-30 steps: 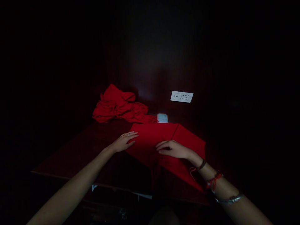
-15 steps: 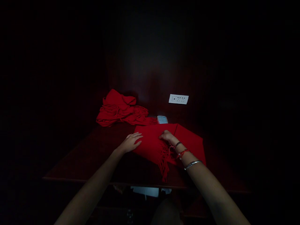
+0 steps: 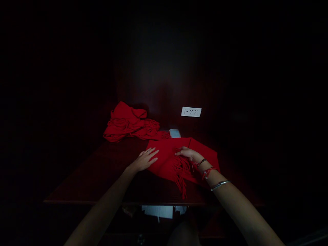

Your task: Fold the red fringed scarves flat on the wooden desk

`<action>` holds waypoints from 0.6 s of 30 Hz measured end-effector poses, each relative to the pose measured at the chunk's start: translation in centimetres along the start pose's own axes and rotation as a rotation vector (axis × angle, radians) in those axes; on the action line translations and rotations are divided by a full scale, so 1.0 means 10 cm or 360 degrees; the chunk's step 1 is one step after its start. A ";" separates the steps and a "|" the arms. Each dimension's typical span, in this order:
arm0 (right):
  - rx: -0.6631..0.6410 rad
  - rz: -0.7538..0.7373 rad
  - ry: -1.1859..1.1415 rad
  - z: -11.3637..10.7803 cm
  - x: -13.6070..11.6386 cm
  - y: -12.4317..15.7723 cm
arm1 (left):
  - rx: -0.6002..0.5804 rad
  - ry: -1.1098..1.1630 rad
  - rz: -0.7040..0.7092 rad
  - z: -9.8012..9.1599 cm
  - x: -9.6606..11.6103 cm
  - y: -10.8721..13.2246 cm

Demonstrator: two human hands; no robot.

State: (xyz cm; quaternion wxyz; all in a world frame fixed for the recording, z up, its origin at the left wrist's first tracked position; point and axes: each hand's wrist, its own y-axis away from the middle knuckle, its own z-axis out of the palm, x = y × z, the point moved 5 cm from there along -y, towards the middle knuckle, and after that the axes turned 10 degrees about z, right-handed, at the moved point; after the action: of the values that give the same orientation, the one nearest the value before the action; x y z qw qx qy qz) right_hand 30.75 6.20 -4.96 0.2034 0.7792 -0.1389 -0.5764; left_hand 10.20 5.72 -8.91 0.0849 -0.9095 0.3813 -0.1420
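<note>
A red scarf [image 3: 165, 164] lies folded on the dark table, its fringe hanging in a loose bunch towards the front edge. My left hand [image 3: 147, 159] rests flat on the scarf's left side, fingers spread. At the upper end of the fringe is my right hand [image 3: 187, 153], thumb and fingers closed on the scarf cloth; the exact grip is partly hidden. Bracelets circle the right wrist and forearm. Farther back on the left, a second red scarf [image 3: 128, 124] sits in a crumpled heap with its own fringe.
The dark table [image 3: 84, 184] ends in a front edge below the hands. Behind the scarf lies a small pale item [image 3: 175, 133], blurred out. A white socket plate [image 3: 191, 111] is on the back wall. White papers [image 3: 157, 211] show beneath the tabletop. Surroundings are very dark.
My right hand has shifted slightly right, and more of the fringe shows spread beside it. My left hand stays on the cloth, its fingers somewhat wider apart. The view has shifted slightly.
</note>
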 end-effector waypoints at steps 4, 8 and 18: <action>-0.0061 -0.0127 -0.0135 0.02 -0.11 0.13 | 0.0102 -0.0034 0.0067 -0.10 0.12 0.05; -0.0098 -0.0282 -0.0258 -0.08 -0.37 0.26 | 0.0193 -0.0025 0.0230 -0.24 0.37 -0.04; 0.0693 -0.0406 0.0708 -0.70 0.01 0.36 | -0.0415 -0.0010 0.0224 0.05 0.34 -0.66</action>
State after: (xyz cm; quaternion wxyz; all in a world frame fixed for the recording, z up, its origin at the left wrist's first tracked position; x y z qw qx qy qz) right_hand 37.56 4.05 -1.56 -0.0162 0.9222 -0.1124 -0.3697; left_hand 17.05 7.91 -7.01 -0.0231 -0.8843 0.4590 -0.0820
